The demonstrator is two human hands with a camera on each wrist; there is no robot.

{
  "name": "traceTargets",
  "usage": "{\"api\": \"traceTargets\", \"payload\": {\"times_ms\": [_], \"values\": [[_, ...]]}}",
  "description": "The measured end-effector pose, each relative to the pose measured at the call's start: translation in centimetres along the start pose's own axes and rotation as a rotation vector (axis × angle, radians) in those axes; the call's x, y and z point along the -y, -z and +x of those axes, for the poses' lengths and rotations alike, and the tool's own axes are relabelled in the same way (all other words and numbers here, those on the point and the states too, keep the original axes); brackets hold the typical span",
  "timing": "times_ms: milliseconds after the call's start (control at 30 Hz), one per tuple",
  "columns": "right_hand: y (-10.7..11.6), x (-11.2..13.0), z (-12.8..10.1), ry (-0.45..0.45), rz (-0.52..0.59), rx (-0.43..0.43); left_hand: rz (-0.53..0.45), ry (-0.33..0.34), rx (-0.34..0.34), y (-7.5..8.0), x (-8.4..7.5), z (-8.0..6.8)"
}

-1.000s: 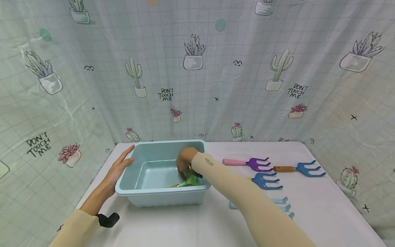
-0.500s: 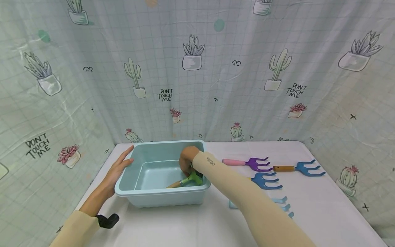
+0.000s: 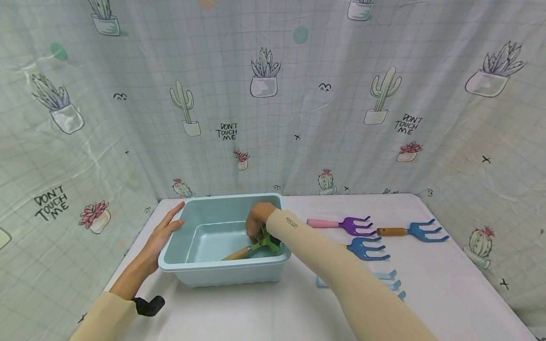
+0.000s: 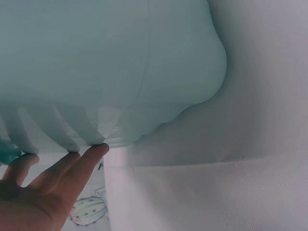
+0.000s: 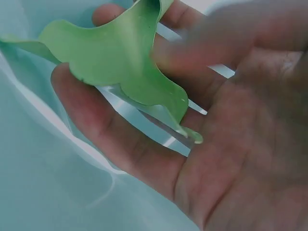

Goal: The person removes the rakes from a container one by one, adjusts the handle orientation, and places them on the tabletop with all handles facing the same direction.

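A light blue plastic basin (image 3: 226,264) stands on the white table. Along its left side lies my left hand (image 3: 159,239), thumb near the rim; in the left wrist view, fairly straight fingers (image 4: 79,173) touch the outer wall. My right hand (image 3: 258,220) reaches into the right part of the basin. It holds a green hand rake (image 5: 106,53) by the head, thumb in front and fingers behind in the right wrist view. The rake's wooden handle (image 3: 236,254) points left, low inside the basin near the front wall. My right hand hides part of the rake head.
Right of the basin lie a purple rake with a pink handle (image 3: 347,225), a blue one with a brown handle (image 3: 415,230) and another blue rake (image 3: 364,248). A light blue rake (image 3: 390,279) is partly under my right forearm. A patterned curtain (image 3: 294,113) surrounds the table.
The green hand rake has turned and shifted in my right hand, so more of its wooden handle shows toward the left. My left hand stays at the basin's side.
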State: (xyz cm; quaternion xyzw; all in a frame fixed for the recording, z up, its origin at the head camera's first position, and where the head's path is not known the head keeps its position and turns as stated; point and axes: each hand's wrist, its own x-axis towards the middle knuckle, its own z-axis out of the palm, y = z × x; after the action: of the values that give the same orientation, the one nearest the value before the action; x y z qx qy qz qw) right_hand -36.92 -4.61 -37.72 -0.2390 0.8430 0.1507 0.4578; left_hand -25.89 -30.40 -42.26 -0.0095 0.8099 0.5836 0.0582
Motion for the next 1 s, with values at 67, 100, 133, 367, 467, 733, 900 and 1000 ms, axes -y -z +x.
{"api": "traceTargets", "payload": {"times_ms": [67,100,133,367,467,733,900,1000], "values": [[-0.1,-0.2,0.2,0.027,-0.025,-0.007,0.0,-0.001,0.0,0.0,0.0,0.0],[-0.2,-0.3,0.3,0.044,-0.042,-0.017,-0.001,-0.003,0.0,0.0,-0.1,0.0],[-0.3,-0.4,0.4,0.066,-0.058,-0.029,-0.001,-0.003,-0.001,0.0,-0.1,-0.1],[-0.8,-1.0,0.7,0.184,-0.076,-0.167,0.002,-0.009,0.001,0.0,-0.4,-0.1],[-0.8,-1.2,0.6,0.234,-0.078,-0.176,0.004,-0.005,0.001,0.0,-0.4,-0.1],[0.0,-1.6,-1.5,0.299,0.129,-0.216,0.004,0.003,0.0,-0.1,-0.3,-0.3],[0.8,-1.9,-3.5,0.35,0.177,-0.253,0.001,-0.002,-0.001,-0.1,-0.3,-0.3],[1.2,-2.4,-4.4,0.373,0.178,-0.302,-0.004,-0.003,0.002,-0.1,-0.3,-0.3]]}}
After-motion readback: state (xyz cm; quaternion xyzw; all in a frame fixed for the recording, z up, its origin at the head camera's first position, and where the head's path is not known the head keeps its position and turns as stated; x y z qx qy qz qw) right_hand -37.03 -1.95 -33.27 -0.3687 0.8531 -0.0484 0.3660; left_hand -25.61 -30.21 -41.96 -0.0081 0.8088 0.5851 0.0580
